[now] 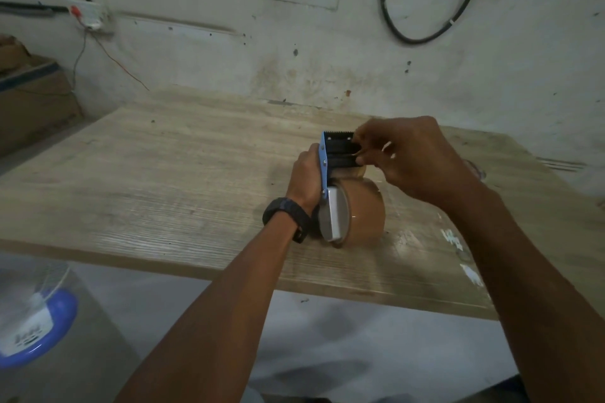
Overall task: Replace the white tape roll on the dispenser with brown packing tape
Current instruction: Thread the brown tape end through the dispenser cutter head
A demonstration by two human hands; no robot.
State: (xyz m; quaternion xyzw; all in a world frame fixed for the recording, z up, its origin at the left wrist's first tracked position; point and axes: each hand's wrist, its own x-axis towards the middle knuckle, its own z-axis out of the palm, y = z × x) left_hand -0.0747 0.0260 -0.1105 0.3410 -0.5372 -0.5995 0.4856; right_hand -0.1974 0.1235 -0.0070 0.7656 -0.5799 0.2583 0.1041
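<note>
Brown packing tape point(365, 211) sits mounted on the dispenser point(322, 159), seemingly resting on the wooden table point(163, 173). The left hand point(305, 178) grips the dispenser's blue frame from the side; the right hand point(411, 157) pinches its black front end with curled fingertips.

Pale wood-grain surface point(163, 173), matt, finely ridged, scuffed with white flecks toward 4 o'clock; brown packing tape point(366, 209), smooth and glossy, with a soft highlight along its curve; dispenser point(322, 163) of light blue plastic with a dull sheen, black matt ribbed parts at its 12 o'clock end; black matt watch strap point(284, 213); rough, stained plaster wall point(327, 42); dull brown cardboard box point(32, 98) at 9 o'clock; black rubbery cable point(411, 40) at 1 o'clock; shiny blue plastic fan base point(49, 327) at 7 o'clock
</note>
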